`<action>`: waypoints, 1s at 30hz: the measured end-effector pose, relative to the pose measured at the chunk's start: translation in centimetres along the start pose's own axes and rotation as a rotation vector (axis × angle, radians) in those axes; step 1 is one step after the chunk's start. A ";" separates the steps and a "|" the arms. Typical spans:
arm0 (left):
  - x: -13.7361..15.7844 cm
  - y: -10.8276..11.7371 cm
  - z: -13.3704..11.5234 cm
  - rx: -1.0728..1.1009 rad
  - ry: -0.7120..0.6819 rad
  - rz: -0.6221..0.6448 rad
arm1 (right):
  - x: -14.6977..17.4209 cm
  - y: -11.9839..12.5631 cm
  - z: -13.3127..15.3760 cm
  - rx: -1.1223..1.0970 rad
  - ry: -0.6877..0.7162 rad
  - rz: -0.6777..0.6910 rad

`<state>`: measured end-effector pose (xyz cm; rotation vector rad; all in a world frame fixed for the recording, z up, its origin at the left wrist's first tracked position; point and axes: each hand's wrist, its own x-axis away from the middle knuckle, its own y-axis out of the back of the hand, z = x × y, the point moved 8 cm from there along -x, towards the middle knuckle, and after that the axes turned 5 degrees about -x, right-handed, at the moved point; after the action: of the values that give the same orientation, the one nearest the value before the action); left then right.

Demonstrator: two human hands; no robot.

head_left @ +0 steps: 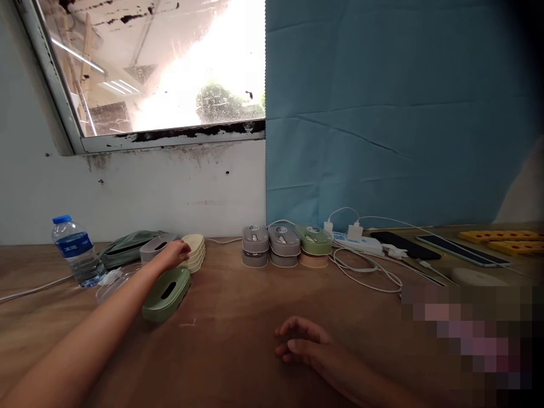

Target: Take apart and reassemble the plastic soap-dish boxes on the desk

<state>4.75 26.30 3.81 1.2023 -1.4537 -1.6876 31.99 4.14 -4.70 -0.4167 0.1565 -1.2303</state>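
Note:
My left hand [175, 255] reaches out at the left, its fingers curled over the near-left edge of a stack of cream oval trays [196, 252]. Below that wrist lies a green oval shell [160, 309] with a dark slot, tilted on the table. A grey slotted shell [148, 249] stands behind the forearm, partly covered. My right hand [302, 340] hovers low near the front middle, holding nothing, fingers loosely bent and apart from the thumb. Beyond it sit oval boxes stacked in pairs: grey ones [255, 246], more grey ones [284, 246], and a green box [314, 241] over a peach one [314, 260].
A water bottle [79, 252], a green pouch [127, 249] and a clear plastic piece [121, 283] are at the left. A power strip [359, 243], cables [369, 288], phones [403, 245] and yellow pieces [501, 236] lie right. A blue cloth [382, 113] hangs behind.

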 end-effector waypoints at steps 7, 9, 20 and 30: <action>0.0 -0.1 -0.3 -0.019 -0.009 0.023 | 0.0 -0.5 0.3 0.000 -0.033 0.018; 0.1 0.0 -0.4 -0.018 -0.009 0.025 | 0.0 -0.6 0.4 -0.004 -0.032 0.028; 0.8 1.0 -1.0 0.069 0.041 -0.035 | -0.3 -0.5 -0.2 -0.027 -0.043 0.044; -1.8 -0.4 -12.7 0.424 0.099 -0.319 | -0.3 -0.5 -0.3 -0.060 -0.054 0.076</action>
<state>17.00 22.59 3.99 1.8022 -1.6788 -1.5281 31.38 4.27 -4.81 -0.4919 0.1619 -1.1402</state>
